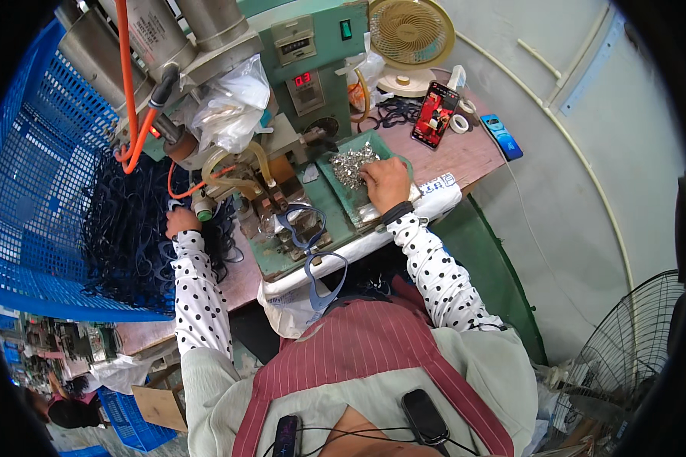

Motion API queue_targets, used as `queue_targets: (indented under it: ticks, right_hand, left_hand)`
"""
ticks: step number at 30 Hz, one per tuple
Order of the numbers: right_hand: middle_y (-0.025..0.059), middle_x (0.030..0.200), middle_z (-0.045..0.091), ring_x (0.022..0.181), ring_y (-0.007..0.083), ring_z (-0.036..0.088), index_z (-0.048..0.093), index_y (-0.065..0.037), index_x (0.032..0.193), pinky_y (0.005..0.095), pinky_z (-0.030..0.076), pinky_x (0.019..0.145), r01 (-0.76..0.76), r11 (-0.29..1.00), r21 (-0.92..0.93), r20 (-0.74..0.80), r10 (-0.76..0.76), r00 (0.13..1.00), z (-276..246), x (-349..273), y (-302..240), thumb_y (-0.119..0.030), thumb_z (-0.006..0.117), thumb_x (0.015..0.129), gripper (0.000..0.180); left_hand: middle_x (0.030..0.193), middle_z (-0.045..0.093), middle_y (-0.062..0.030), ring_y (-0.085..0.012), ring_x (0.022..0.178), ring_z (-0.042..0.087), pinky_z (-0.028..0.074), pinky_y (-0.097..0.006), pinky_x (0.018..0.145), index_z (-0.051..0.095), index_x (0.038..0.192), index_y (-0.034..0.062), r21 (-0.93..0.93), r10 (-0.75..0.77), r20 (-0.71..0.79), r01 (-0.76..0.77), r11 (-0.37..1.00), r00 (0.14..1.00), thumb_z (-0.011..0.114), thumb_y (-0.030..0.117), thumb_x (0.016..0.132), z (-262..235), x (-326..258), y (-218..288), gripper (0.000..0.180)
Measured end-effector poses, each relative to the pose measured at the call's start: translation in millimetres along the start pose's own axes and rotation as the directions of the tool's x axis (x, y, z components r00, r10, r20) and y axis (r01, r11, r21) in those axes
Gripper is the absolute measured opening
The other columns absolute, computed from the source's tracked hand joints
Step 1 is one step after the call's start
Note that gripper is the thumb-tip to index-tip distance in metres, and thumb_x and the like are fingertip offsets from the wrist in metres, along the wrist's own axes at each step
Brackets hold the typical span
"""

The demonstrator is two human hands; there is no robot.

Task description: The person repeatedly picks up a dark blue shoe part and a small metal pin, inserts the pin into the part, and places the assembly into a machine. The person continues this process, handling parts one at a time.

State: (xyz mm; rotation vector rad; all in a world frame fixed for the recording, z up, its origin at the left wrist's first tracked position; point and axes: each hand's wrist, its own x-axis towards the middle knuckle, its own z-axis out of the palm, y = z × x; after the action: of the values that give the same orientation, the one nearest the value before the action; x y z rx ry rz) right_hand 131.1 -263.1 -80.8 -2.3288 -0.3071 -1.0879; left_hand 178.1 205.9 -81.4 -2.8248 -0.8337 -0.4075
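Observation:
My left hand [181, 221] is closed at the edge of a heap of dark blue rubbery straps [126, 221], its fingertips on a strap beside a green button [204, 215]. My right hand [386, 183] reaches into a green tray [343, 199], fingers bent and pinched at a pile of small shiny metal pieces [352, 164]. What exactly lies between those fingertips is hidden. Between the hands, a blue looped strap [310, 242] lies across the metal fixture [293, 228] of a green bench machine and hangs over the front edge toward my lap.
A large blue basket [30, 206] holds the strap heap at the left. Metal cylinders [152, 34] and orange hoses [127, 91] hang above. A phone [434, 114], another blue phone [501, 137] and a small fan [411, 34] are at the back right. A wire-caged fan [625, 335] stands lower right.

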Motion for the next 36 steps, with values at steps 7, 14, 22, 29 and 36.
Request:
queue_targets:
  ticks: [7,14,22,29,36]
  right_hand:
    - [0.0047,0.081,0.066,0.081,0.0276,0.057,0.072,-0.013,0.082,0.0367,0.046,0.075,-0.045,0.999,0.015,0.003,0.045,0.999,4.3,-1.6,-1.1,-0.005,0.072,0.070,0.014]
    - [0.0065,0.084,0.071,0.078,0.0254,0.063,0.075,-0.012,0.085,0.0348,0.048,0.076,-0.200,0.912,0.357,0.156,0.153,0.976,-14.9,28.3,-51.8,-0.007,0.070,0.074,0.013]
    - [0.0068,0.081,0.071,0.064,0.0109,0.056,0.071,-0.007,0.100,0.0260,0.045,0.059,-0.498,0.610,0.616,0.555,0.113,0.824,-56.6,50.7,-132.5,-0.007,0.073,0.074,0.026]
    - [0.0061,0.079,0.070,0.059,0.0076,0.055,0.056,-0.003,0.108,0.0231,0.045,0.057,-0.566,0.624,0.539,0.616,0.166,0.770,-46.6,52.6,-144.4,-0.008,0.076,0.070,0.044]
    - [0.0109,0.078,0.071,0.063,0.0103,0.062,0.047,0.001,0.114,0.0251,0.048,0.060,-0.594,0.498,0.632,0.583,0.201,0.788,-33.5,58.4,-154.8,-0.006,0.077,0.069,0.054]
  left_hand:
    - [0.105,0.067,-0.0224,-0.0413,0.098,0.064,0.050,-0.049,0.084,0.071,0.097,0.0058,-0.312,0.044,0.185,0.016,0.950,0.982,0.059,0.036,0.081,48.8,27.6,-29.4,0.036]
    - [0.074,0.060,-0.0222,-0.0404,0.079,0.057,0.046,-0.046,0.073,0.064,0.077,-0.0005,-0.688,-0.017,-0.257,-0.170,0.705,0.966,0.063,0.026,0.085,16.5,1.0,-41.7,0.028]
    - [0.084,0.069,-0.0069,-0.0131,0.073,0.062,0.048,-0.030,0.064,0.060,0.095,0.0024,-0.974,0.004,-0.104,-0.102,0.204,0.995,0.048,0.018,0.099,-34.9,-98.6,-23.1,0.020]
    - [0.079,0.070,-0.0089,-0.0187,0.063,0.067,0.051,-0.031,0.059,0.057,0.104,0.0019,-0.886,-0.147,-0.263,-0.178,0.428,0.954,0.054,0.014,0.097,-127.1,-154.0,11.6,0.014]
    - [0.098,0.068,-0.0122,-0.0274,0.089,0.065,0.051,-0.041,0.079,0.064,0.111,0.0025,-0.538,0.347,-0.746,-0.821,0.190,0.569,0.063,0.001,0.078,-186.0,-187.8,36.2,0.033]
